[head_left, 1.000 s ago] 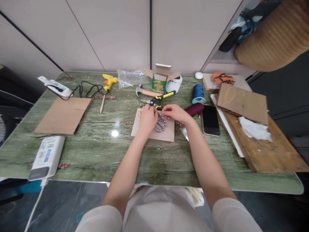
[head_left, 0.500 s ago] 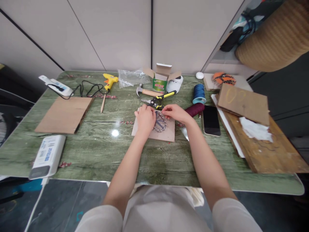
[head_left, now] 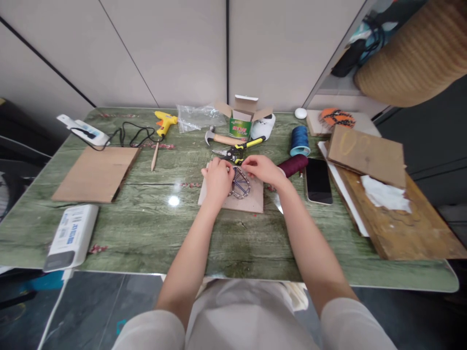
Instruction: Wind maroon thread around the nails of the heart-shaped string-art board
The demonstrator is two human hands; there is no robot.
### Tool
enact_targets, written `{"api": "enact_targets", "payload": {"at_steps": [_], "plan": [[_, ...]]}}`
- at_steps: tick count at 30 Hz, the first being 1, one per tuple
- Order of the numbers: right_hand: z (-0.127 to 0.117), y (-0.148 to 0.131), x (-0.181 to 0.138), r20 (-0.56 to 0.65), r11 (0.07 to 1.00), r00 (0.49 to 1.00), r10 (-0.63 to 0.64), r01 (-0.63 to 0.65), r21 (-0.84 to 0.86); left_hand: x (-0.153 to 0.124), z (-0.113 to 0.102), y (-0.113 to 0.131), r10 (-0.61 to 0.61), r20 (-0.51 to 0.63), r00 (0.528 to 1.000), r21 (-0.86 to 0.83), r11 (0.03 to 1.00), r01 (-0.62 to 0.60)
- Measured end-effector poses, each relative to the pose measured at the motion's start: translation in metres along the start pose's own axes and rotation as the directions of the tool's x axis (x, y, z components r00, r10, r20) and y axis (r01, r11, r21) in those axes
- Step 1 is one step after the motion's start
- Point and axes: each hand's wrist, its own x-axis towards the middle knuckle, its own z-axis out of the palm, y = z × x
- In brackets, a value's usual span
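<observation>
A pale square board (head_left: pixel 248 204) lies on the table in front of me. On it stands a rounded outline of small nails with dark thread (head_left: pixel 241 183) strung across the inside in crossing lines. My left hand (head_left: pixel 218 179) rests over the board's left part, its fingers bent and closed beside the nails; whatever is between them is hidden. Above the upper right of the outline, my right hand (head_left: pixel 260 168) has thumb and forefinger pinched together. Anything in that pinch is too fine to make out. A maroon thread spool (head_left: pixel 294 166) lies just beyond the right wrist.
Behind the board lie yellow-black pliers (head_left: pixel 237 150), a hammer (head_left: pixel 225 139) and an open green box (head_left: pixel 240 127). Blue thread (head_left: pixel 299 140) and a phone (head_left: pixel 318 181) are right, near stacked boards (head_left: pixel 368 155). Left are a glue gun (head_left: pixel 166 122), cardboard (head_left: pixel 95 173) and a power bank (head_left: pixel 72 237).
My right hand has shifted very slightly left and up around the nail outline. My left hand stays over the board. The whole view has moved a little.
</observation>
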Motion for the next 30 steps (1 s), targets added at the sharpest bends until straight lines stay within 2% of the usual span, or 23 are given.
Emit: {"api": "enact_targets", "payload": {"at_steps": [2, 5, 9, 13, 20, 23, 27, 30], "plan": [[0.004, -0.009, -0.002, -0.080, 0.994, 0.995, -0.058, 0.050, -0.097, -0.001, -0.002, -0.001, -0.010, -0.001, 1.000, -0.025, 1.000, 0.010], [0.013, -0.022, -0.004, -0.136, 0.967, 0.985, -0.105, 0.070, -0.245, -0.002, -0.004, -0.002, -0.012, -0.004, 1.000, -0.047, 0.999, 0.012], [0.024, -0.032, -0.007, -0.176, 0.905, 0.976, -0.124, 0.039, -0.425, -0.002, -0.005, -0.002, -0.023, 0.018, 1.000, -0.056, 0.998, 0.024], [0.028, -0.036, -0.009, -0.190, 0.864, 0.976, -0.103, -0.007, -0.503, -0.003, -0.006, -0.002, -0.007, 0.018, 1.000, -0.086, 0.996, 0.008], [0.022, -0.039, -0.011, -0.074, 0.864, 0.996, -0.051, 0.007, -0.503, -0.006, -0.011, -0.004, 0.065, 0.075, 0.995, -0.174, 0.983, -0.052], [0.014, -0.034, -0.011, -0.055, 0.879, 0.998, 0.003, -0.029, -0.477, -0.007, -0.013, -0.005, 0.112, 0.104, 0.988, -0.200, 0.976, -0.090], [0.002, -0.022, -0.009, -0.001, 0.904, 0.998, 0.059, -0.054, -0.424, -0.007, -0.012, -0.005, 0.100, 0.062, 0.993, -0.205, 0.975, -0.086], [-0.003, -0.014, -0.007, -0.003, 0.916, 0.997, 0.078, -0.072, -0.394, -0.005, -0.010, -0.005, 0.076, 0.032, 0.997, -0.183, 0.981, -0.069]]}}
